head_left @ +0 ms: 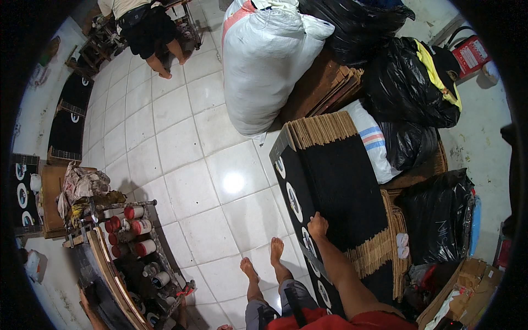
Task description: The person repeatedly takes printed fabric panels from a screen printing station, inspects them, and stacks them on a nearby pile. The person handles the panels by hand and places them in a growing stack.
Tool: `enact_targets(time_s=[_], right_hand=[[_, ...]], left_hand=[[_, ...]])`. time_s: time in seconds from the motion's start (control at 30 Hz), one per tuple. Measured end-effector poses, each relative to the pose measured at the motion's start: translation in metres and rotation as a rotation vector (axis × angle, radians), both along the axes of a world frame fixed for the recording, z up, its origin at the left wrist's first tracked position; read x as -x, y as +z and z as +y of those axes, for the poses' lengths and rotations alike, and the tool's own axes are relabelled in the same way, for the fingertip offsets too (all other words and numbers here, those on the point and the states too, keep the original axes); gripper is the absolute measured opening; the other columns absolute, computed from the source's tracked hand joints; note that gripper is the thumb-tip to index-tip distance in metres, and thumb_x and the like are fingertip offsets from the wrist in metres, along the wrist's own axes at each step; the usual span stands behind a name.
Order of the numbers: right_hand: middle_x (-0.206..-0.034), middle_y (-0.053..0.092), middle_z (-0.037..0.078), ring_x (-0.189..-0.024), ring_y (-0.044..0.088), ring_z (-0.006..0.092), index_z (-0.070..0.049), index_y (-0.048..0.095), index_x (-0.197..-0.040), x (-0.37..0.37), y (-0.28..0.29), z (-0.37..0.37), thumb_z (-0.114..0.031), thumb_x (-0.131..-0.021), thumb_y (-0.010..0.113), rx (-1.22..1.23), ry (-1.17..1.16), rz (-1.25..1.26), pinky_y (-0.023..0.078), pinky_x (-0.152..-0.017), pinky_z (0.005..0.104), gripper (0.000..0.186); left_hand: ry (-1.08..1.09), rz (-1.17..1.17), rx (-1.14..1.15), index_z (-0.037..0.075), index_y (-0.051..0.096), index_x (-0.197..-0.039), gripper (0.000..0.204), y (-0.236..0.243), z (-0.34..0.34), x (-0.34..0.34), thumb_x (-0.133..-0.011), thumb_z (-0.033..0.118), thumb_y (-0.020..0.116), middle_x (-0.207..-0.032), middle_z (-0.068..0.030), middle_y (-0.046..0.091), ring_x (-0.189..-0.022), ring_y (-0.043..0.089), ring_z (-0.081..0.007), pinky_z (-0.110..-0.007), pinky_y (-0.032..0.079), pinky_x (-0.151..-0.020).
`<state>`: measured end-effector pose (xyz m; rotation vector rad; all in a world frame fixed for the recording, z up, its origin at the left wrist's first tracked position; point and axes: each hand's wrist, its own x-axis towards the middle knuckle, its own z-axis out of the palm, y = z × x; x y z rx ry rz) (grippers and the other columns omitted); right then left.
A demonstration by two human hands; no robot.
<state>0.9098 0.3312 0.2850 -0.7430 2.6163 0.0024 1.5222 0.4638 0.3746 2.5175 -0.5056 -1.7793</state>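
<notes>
Dark panels with pale oval prints (66,129) line the wall at the far left edge of the tiled floor (187,181). Near the floor's lower left corner stands a rack (147,203), a crumpled cloth (82,184) over its far end and red-and-white tins (141,226) inside; near the floor's upper edge a co-worker (146,30) stands barefoot, facing away. A sliver of skin shows at the bottom, too cut off to tell whether it is the left hand. The wearer's bare feet (276,250) stand on the tiles, and beyond them, upper centre, a bulging white sack (269,66). The black panel with white ovals (304,190) runs along the left edge of the black stack with cardboard layers (347,176). The right hand (318,225) is at that edge, fingers curled — whether they grasp the panel, I cannot tell. Past the stack's right edge lie shiny black bags (415,88), with an open cardboard box (473,291) near its lower right corner.
</notes>
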Motion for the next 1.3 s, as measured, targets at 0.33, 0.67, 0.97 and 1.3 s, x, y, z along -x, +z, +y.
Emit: enact_targets(time_s=[0.33,0.67,0.97,1.3], right_hand=[[-0.089,0.065,0.020,-0.086,0.063,0.0361,0.000,0.056,-0.097,-0.001,0.006,0.000,-0.016,-0.084,0.058,0.054,-0.034,-0.018,0.048,-0.077,0.0463,0.021],[-0.090,0.063,0.024,-0.085,0.061,0.0407,0.001,0.054,-0.098,0.004,0.023,0.006,-0.027,-0.083,0.061,0.203,-0.005,0.038,0.048,-0.074,0.0488,0.032],[-0.115,0.056,0.024,-0.105,0.055,0.0379,0.006,0.050,-0.118,-0.138,0.217,-0.009,-0.021,-0.085,0.061,0.833,0.313,-0.146,0.044,-0.091,0.0395,0.044],[-0.128,0.047,0.025,-0.117,0.048,0.0399,0.003,0.047,-0.123,-0.361,0.423,0.070,-0.025,-0.081,0.065,1.351,1.138,-0.493,0.041,-0.098,0.0435,0.053]], left_hand=[[-0.008,0.009,0.018,0.008,0.058,-0.090,0.016,0.008,-0.008,0.017,-0.077,0.012,0.067,-0.078,-0.0050,0.066,-0.069,0.064,-0.0178,-0.029,0.045,-0.059],[-0.122,0.174,0.135,0.007,0.060,-0.089,0.012,0.014,-0.023,0.035,-0.084,0.017,0.057,-0.079,-0.0049,0.064,-0.073,0.063,-0.0161,-0.028,0.044,-0.061],[1.069,1.573,0.537,0.005,0.035,-0.127,0.052,0.124,-0.364,0.156,-0.090,0.036,0.054,-0.130,-0.0134,0.048,-0.123,0.044,-0.0300,-0.051,0.032,-0.103],[1.101,2.064,0.531,0.003,0.035,-0.127,0.061,0.321,-0.345,0.158,-0.087,0.045,0.054,-0.125,-0.0154,0.050,-0.118,0.047,-0.0300,-0.049,0.034,-0.101]])
